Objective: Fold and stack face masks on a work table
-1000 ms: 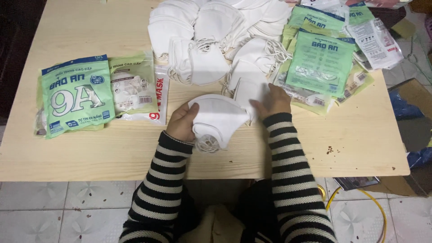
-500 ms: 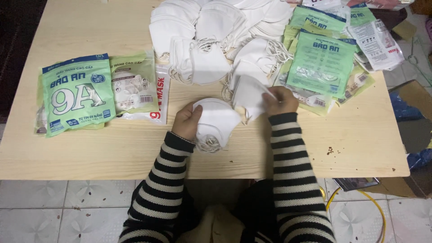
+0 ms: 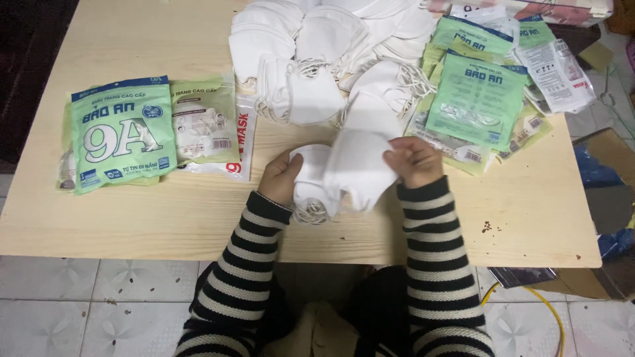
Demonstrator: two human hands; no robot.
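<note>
My left hand [image 3: 282, 176] grips a small stack of folded white face masks [image 3: 311, 188] near the front edge of the wooden table [image 3: 132, 218]. My right hand [image 3: 413, 160] pinches another white mask [image 3: 357, 168] by its right edge and holds it over that stack. Both arms wear black-and-white striped sleeves. Just behind my hands lies a big heap of loose white masks [image 3: 324, 46] with elastic loops.
Green printed mask packets [image 3: 122, 135] lie at the left with a clear red-lettered packet [image 3: 235, 142] beside them. More green packets [image 3: 479, 99] and clear bags [image 3: 555, 73] are piled at the right. A cardboard box [image 3: 612, 165] and yellow cable [image 3: 549, 311] sit on the floor at right.
My right hand has drawn a mask from the heap toward me and laid it over the stack in my left hand. The left hand stayed nearly in place.
</note>
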